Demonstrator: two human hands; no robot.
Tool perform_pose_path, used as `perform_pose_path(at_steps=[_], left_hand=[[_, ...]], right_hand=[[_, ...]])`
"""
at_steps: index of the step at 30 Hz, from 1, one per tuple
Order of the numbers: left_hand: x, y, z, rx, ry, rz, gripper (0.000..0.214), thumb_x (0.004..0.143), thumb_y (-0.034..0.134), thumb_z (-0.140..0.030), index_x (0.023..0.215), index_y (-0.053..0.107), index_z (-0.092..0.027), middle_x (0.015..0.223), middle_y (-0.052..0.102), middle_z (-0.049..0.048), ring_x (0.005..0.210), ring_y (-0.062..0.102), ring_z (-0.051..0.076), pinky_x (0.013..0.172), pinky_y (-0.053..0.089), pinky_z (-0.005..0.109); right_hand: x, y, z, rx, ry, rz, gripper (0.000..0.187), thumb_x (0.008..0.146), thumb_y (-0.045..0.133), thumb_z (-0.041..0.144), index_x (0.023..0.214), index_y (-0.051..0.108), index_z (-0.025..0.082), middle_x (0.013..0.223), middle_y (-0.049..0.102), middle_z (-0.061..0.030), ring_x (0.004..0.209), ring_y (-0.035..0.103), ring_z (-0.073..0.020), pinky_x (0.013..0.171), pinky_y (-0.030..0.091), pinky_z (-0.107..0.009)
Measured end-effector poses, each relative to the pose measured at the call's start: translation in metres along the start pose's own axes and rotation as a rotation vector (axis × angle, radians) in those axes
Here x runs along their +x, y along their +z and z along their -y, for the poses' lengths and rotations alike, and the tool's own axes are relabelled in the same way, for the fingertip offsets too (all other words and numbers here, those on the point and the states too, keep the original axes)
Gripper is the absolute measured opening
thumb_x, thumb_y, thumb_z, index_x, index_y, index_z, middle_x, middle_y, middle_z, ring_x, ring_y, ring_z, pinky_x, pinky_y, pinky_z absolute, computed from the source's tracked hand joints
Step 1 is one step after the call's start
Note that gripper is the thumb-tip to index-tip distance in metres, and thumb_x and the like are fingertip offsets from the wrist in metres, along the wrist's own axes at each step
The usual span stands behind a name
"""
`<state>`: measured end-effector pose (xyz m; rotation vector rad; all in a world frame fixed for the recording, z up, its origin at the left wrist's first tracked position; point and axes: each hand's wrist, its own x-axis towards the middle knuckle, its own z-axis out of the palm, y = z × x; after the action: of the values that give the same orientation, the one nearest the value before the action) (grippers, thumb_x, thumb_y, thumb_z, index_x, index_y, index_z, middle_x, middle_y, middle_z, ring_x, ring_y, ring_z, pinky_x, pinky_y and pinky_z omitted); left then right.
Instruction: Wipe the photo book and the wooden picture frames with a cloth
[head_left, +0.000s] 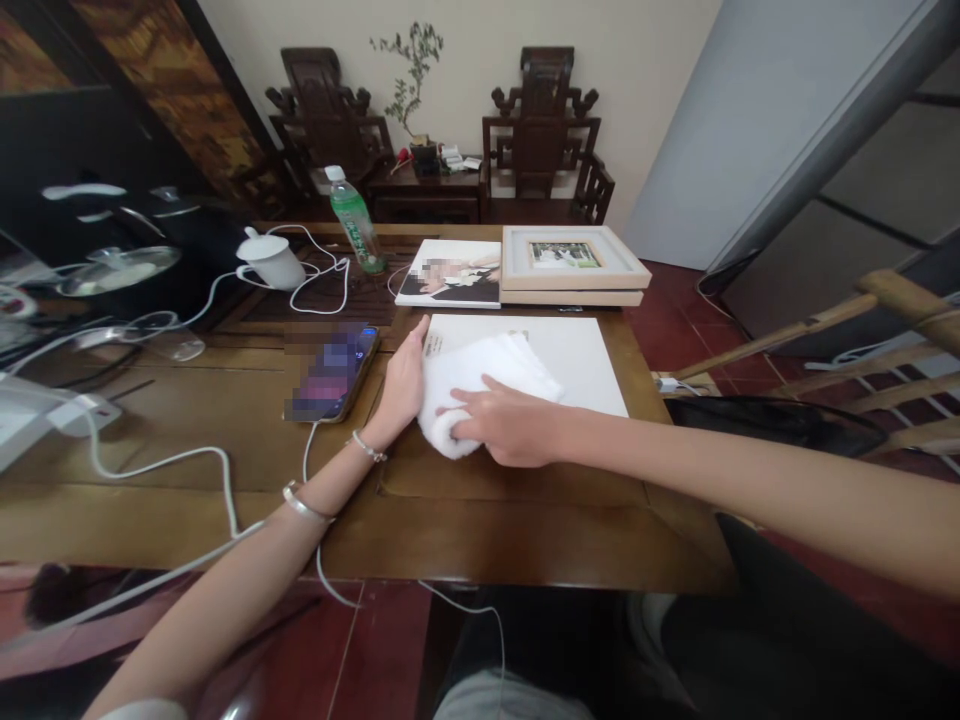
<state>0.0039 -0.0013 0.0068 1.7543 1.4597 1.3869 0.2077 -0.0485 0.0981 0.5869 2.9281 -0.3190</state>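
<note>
While the right hand (510, 425) grips a folded, fluffy white cloth (502, 365) in its bent fingers, the left hand (405, 375) rests along the left edge of a flat white rectangular panel (589, 365), fingers straight and clasping nothing. Near the brown wooden table's (525, 545) right edge lies the panel, its near-left corner under the cloth.

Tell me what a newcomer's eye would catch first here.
First, the white cloth under the right hand, lying over part of a flat white panel. The left hand is at the panel's left edge. Farther back, a green bottle stands beside a white lidded cup.
</note>
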Motion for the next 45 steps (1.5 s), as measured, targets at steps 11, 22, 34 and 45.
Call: perform_pose_path(at_steps=[11,22,34,45], left_hand=[[-0.003,0.002,0.013,0.370,0.139,0.313,0.053,0.100,0.043,-0.036,0.145,0.059,-0.012,0.160,0.053,0.0194,0.153,0.046,0.034,0.130,0.033,0.054],[-0.007,0.003,0.015,0.503,0.225,0.366,0.054,0.104,0.038,-0.033,0.149,0.052,-0.007,0.164,0.046,0.0229,0.157,0.038,0.036,0.130,0.030,0.056],[-0.007,0.002,0.014,0.514,0.239,0.376,0.054,0.103,0.037,-0.032,0.150,0.052,-0.009,0.163,0.047,0.0226,0.156,0.039,0.037,0.129,0.031,0.059],[-0.006,0.000,0.011,0.510,0.220,0.407,0.054,0.104,0.037,-0.033,0.150,0.052,-0.008,0.164,0.046,0.0230,0.157,0.038,0.036,0.130,0.028,0.059]], right_hand=[[-0.058,-0.012,-0.060,-0.026,0.426,0.006,0.048,0.082,0.041,-0.004,0.118,0.067,0.016,0.135,0.068,-0.0218,0.108,0.070,-0.0301,0.089,0.052,-0.044],[-0.076,0.032,-0.001,-0.069,0.381,-0.066,0.060,0.078,0.047,-0.007,0.128,0.071,0.015,0.170,0.037,-0.0208,0.159,0.027,-0.0445,0.115,0.036,-0.079],[-0.090,0.012,-0.045,0.007,0.473,-0.066,0.050,0.078,0.043,-0.005,0.114,0.070,0.017,0.155,0.057,-0.0223,0.150,0.047,-0.0344,0.116,0.043,-0.061],[-0.085,0.022,-0.069,-0.071,0.551,-0.101,0.056,0.079,0.040,-0.007,0.124,0.068,0.010,0.162,0.045,-0.0283,0.159,0.029,-0.0427,0.113,0.036,-0.079]])
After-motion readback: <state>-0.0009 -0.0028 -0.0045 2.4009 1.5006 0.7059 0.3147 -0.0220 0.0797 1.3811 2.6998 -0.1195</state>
